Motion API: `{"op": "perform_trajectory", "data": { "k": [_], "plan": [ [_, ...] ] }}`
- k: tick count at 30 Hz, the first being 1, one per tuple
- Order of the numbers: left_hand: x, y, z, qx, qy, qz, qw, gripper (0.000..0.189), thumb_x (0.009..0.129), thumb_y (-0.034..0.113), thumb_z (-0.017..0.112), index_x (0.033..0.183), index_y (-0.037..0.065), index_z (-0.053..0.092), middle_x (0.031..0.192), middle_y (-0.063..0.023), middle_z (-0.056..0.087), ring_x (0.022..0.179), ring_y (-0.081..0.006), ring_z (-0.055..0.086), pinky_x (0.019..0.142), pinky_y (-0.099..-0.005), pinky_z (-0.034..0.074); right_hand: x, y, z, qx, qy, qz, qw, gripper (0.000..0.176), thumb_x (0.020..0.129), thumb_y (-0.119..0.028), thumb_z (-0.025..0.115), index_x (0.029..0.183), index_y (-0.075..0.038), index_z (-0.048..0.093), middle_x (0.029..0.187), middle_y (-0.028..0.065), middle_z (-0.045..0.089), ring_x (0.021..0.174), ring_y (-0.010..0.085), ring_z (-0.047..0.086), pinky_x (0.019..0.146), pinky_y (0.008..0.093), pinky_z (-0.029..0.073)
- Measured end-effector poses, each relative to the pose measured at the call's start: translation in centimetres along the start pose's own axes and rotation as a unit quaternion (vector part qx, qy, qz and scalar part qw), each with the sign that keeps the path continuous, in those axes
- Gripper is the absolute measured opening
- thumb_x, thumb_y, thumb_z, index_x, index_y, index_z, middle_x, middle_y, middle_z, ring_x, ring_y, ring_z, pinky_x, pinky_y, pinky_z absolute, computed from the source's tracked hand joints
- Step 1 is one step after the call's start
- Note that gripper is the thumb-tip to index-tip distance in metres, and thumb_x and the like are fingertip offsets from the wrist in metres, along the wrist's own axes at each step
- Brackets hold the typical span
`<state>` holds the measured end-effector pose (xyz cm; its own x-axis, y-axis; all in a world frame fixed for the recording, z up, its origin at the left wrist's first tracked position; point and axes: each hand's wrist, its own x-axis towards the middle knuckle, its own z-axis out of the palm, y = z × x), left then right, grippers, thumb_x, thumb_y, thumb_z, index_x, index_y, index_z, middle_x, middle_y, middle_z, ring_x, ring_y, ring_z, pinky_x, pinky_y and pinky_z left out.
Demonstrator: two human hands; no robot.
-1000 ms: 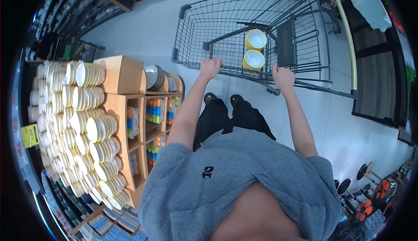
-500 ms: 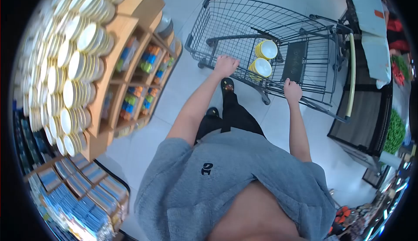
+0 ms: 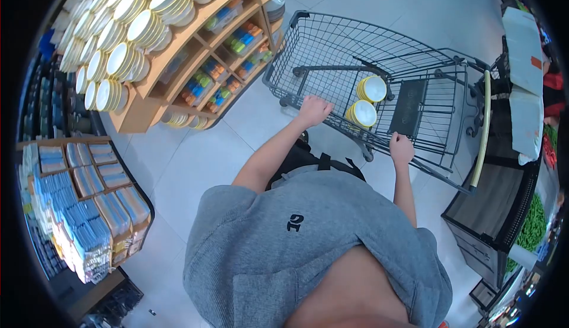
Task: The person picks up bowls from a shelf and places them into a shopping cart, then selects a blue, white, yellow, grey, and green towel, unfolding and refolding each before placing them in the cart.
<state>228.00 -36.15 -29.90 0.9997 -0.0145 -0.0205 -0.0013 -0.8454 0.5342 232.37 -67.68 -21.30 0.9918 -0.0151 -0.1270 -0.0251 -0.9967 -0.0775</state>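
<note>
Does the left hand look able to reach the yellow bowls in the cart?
Probably yes: the left hand holds the cart rim beside the yellow bowls, and the basket top is open.

The cart (image 3: 332,43) is dark grey wire, a fine grid pattern all round, with a flat black panel (image 3: 408,107) at the near end. Inside it sit two bowls (image 3: 372,88) — yellow outside, white within. The person's sweatshirt (image 3: 332,239) is mottled grey with a small black logo; the trousers (image 3: 290,163) are black. The floor (image 3: 195,156) is pale grey-white tile. The shelf (image 3: 172,73) is light tan wood, stacked with white dishes (image 3: 127,28) rimmed in pale yellow, plus boxes (image 3: 231,36) in blue, orange and green
</note>
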Motion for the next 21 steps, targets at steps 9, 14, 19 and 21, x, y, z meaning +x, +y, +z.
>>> {"op": "perform_trajectory", "data": {
  "k": [9, 14, 19, 21],
  "plan": [
    [-12.1, 7.4, -2.1, 0.004, 0.069, -0.093, 0.993, 0.043, 0.088, 0.031, 0.043, 0.071, 0.003, 0.070, 0.080, -0.0156, 0.068, 0.087, -0.0312, 0.061, 0.087, -0.0420, 0.040, -9.8, 3.1, -5.6, 0.024, -0.048, -0.089, 0.995, 0.049, 0.093, -0.048, 0.040, 0.088, -0.011, 0.072, 0.079, 0.0176, 0.068, 0.077, 0.0362, 0.067, 0.071, 0.0461, 0.051],
    [-19.7, 12.1, 0.1, 0.025, 0.097, -0.138, 0.985, 0.036, 0.088, 0.034, 0.047, 0.072, 0.013, 0.072, 0.079, -0.0104, 0.068, 0.087, -0.0300, 0.060, 0.085, -0.0437, 0.040, -14.8, 7.3, -7.9, -0.012, -0.083, -0.128, 0.988, 0.050, 0.095, -0.046, 0.036, 0.090, -0.011, 0.072, 0.081, 0.0183, 0.069, 0.078, 0.0373, 0.066, 0.073, 0.0472, 0.051],
    [-27.7, 13.9, -1.3, -0.013, 0.147, -0.123, 0.981, 0.043, 0.087, 0.033, 0.045, 0.068, 0.003, 0.069, 0.077, -0.0145, 0.067, 0.084, -0.0305, 0.061, 0.084, -0.0427, 0.041, -22.3, 7.1, -9.4, -0.040, -0.087, -0.116, 0.989, 0.049, 0.093, -0.044, 0.038, 0.091, -0.009, 0.072, 0.086, 0.0199, 0.068, 0.085, 0.0366, 0.066, 0.077, 0.0468, 0.051],
    [-30.9, 15.0, -0.4, -0.026, 0.145, -0.127, 0.981, 0.042, 0.087, 0.033, 0.046, 0.067, 0.003, 0.068, 0.075, -0.0145, 0.067, 0.081, -0.0314, 0.061, 0.084, -0.0431, 0.041, -24.7, 8.1, -9.3, -0.033, -0.099, -0.119, 0.987, 0.049, 0.092, -0.044, 0.039, 0.092, -0.008, 0.071, 0.088, 0.0197, 0.068, 0.087, 0.0365, 0.066, 0.078, 0.0467, 0.051]
  ]
}}
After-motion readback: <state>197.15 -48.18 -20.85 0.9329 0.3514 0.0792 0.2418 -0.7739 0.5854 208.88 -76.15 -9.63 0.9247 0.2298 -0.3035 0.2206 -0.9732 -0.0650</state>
